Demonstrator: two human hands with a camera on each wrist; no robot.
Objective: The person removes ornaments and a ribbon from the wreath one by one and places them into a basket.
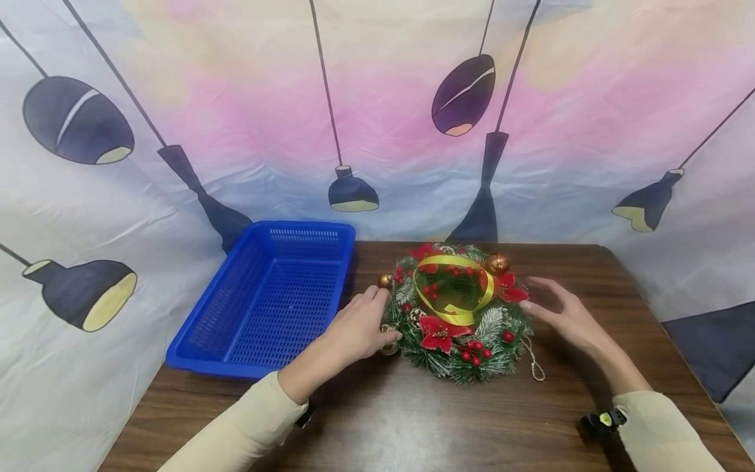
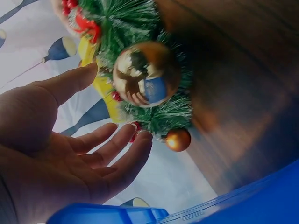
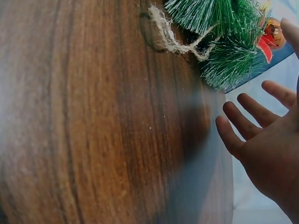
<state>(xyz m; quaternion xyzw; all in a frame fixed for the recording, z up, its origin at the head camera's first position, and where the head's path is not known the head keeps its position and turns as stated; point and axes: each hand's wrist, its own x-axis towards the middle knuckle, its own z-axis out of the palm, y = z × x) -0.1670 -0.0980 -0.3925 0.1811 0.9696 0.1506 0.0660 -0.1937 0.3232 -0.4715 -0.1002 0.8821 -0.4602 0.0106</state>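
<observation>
A green Christmas wreath [image 1: 433,357] with frosted needles, red poinsettias, berries and pinecones lies on the table. A loop of yellow ribbon [image 1: 457,318] stands over its middle. My left hand [image 1: 360,324] is at the wreath's left edge, fingers spread around a shiny gold ball [image 2: 147,74] without gripping it; a small orange-gold ball [image 2: 178,139] hangs just past the fingertips. On the other side, my right hand [image 1: 569,318] reaches toward the wreath with thumb and fingers apart, holding nothing. A twine loop [image 1: 535,367] trails from the wreath's right edge.
A blue perforated plastic basket [image 1: 203,357] stands on the left of the brown wooden table [image 1: 407,419], close beside my left forearm. Behind the table hangs a cloth backdrop [image 1: 389,105] printed with dark lamps.
</observation>
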